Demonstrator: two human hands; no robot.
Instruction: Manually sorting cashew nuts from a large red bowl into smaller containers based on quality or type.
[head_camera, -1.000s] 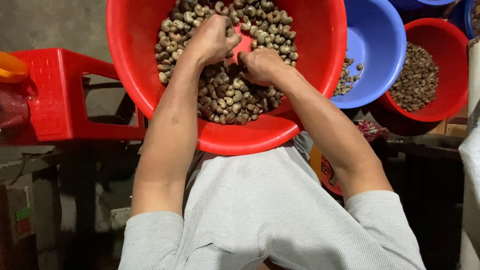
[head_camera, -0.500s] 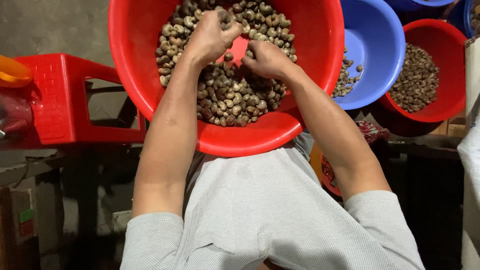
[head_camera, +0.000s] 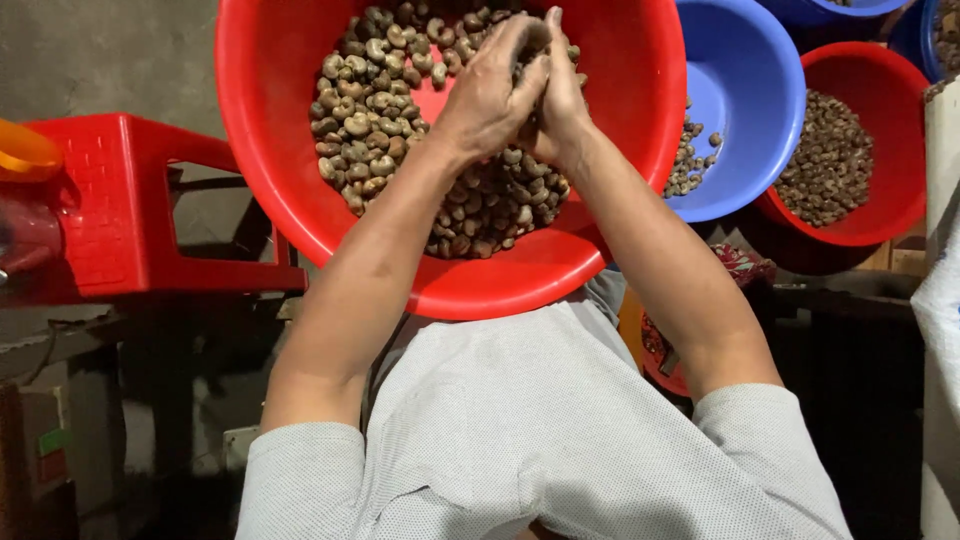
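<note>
Pressing our fingers (head_camera: 520, 50) together, we hold both hands palm to palm over the nuts (head_camera: 400, 130). The left hand (head_camera: 490, 95) and right hand (head_camera: 562, 90) touch along their length, fingers curled together; whether any nuts are clamped between them we cannot tell. Below them lies the heap of brown, kidney-shaped nuts, filling the middle of the big red basin (head_camera: 270, 150), which rests against our lap. Just right of it sits a blue basin (head_camera: 750, 90) with a few nuts, then a smaller red basin (head_camera: 880, 200) holding more. A red plastic stool (head_camera: 110, 200) stands to the left.
</note>
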